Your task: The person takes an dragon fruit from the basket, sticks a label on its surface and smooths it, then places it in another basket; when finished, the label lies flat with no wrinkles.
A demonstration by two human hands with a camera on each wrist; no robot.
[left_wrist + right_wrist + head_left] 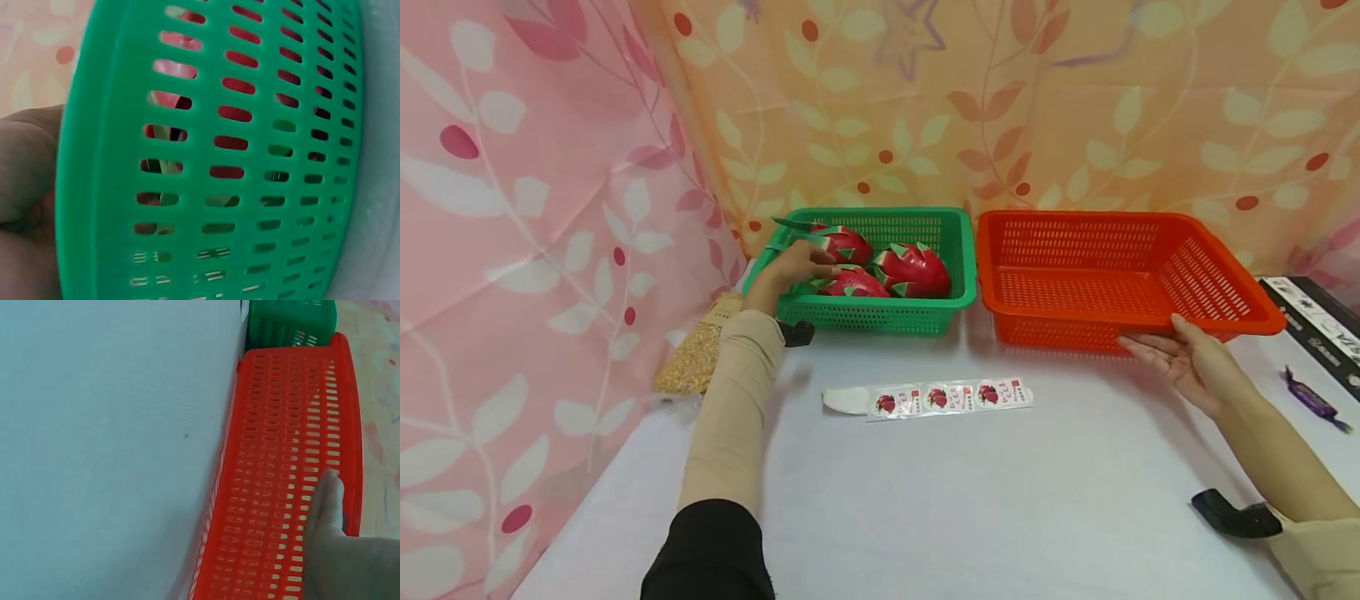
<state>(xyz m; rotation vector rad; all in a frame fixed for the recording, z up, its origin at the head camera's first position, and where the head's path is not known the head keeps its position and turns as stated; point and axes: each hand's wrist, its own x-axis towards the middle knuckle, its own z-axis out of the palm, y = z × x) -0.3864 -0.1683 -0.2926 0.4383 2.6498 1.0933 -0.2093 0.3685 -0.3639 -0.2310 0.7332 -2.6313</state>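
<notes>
Spiky red dragon fruits with green tips (913, 271): three, inside the green plastic basket with holes (880, 318), at far left.
Left hand (797, 262): reaching over the left rim, with fingers at the near left fruit; cannot tell if gripping, with the thumb hidden.
Red plastic basket with holes (1052, 332): just right of the green one.
Right hand (1183, 362): touching the red basket's near right side, with fingers stretched out, not clamped; well apart from the left hand.
Fruit trouble: could slip and get bruised, from smooth skin and a loose hold; could lose green tips, from rough squeezing.
Basket trouble: could slide or tip, from a hard push at the rim.
Two plastic baskets, two hands: counted.
Shiny paper sticker strip (936, 398): one, with three fruit pictures, on the white cloth (962, 508), nearer than both baskets.
Clear bag of yellow grains (696, 350): one, at left.
Purple wrapped sweet (1312, 398): one, at right.
Long black-and-white box (1318, 329): one, farther than the sweet.
</notes>
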